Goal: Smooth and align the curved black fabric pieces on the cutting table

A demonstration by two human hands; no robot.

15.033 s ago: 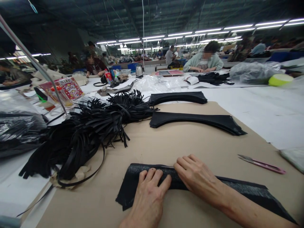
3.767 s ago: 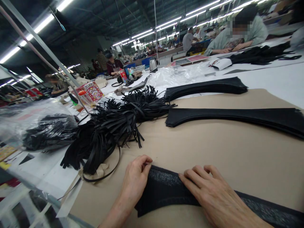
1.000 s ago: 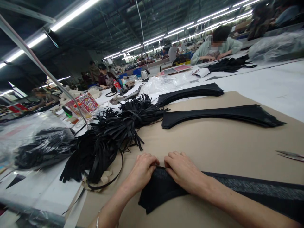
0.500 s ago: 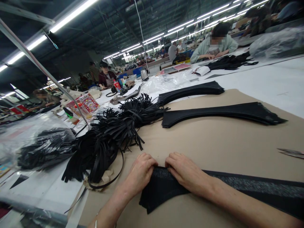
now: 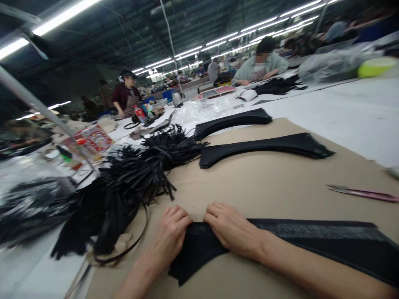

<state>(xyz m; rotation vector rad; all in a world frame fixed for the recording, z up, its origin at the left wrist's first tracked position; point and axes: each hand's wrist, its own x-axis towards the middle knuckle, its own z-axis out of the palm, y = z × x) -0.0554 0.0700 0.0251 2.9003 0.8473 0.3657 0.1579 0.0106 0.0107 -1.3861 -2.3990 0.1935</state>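
A long, curved black fabric piece [image 5: 199, 245] with a grey speckled strip along its upper part lies on the brown board [image 5: 280, 187] before me. My left hand [image 5: 174, 228] is closed on its top edge near the left end. Just to the right, my right hand [image 5: 227, 228] pinches the same edge, the forearm crossing over the piece. The fingertips of both hands are partly hidden behind the knuckles. Farther back lie two stacks of similar black pieces, a nearer stack [image 5: 255, 149] and a farther stack [image 5: 233, 123].
Bundles of black strips [image 5: 134, 174] heap up left of my hands. Pink-handled thread snips [image 5: 364, 193] lie on the right. A plastic bag [image 5: 34, 203] with black material sits far left, beside a slanting metal pole [image 5: 40, 101]. Co-workers [image 5: 262, 64] work at tables behind.
The view has swung right, so everything sits farther left and more of the black piece and snips shows. Both hands keep hold of the edge. A co-worker at the back left now stands more upright.
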